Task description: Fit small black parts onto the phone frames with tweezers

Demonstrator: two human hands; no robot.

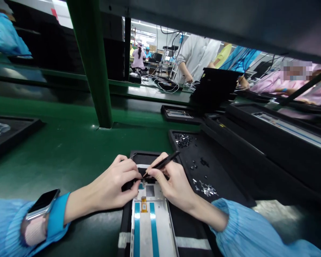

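Metal frame (146, 230): where is it, who's got it?

Flat in the black holder (187, 222), which sits on the green bench (69, 142); its near end runs out of view. Right hand (175, 178) pinches a slim black tool (164, 161) pen-style, tip down at the frame's far edge.

And the left hand (117, 182)?

Thumb and fingers bunched at the frame's far-left corner, right by the tip. Can't tell if they pinch a part or only steady things; fingers hide it.

Main risk?

Tip slip, I'd say. Fingertips are tight there: too much push could scratch the frame or jab a finger.

Orange flex (144, 205)?

On the frame, just nearer than the fingertips. A sliding thumb could catch and crease it. Same with the blue strips (153, 223): a rub might lift an edge.

Off the frame?

Parts tray (222, 164), right of the holder. Dark bits (184, 140) loose at its far-left corner, silver bits (208, 189) loose toward its near edge, close to the right sleeve (246, 223). If the sleeve drags, they could scatter.

Holder shifting?

Possible if the left hand isn't bracing. Can't confirm.
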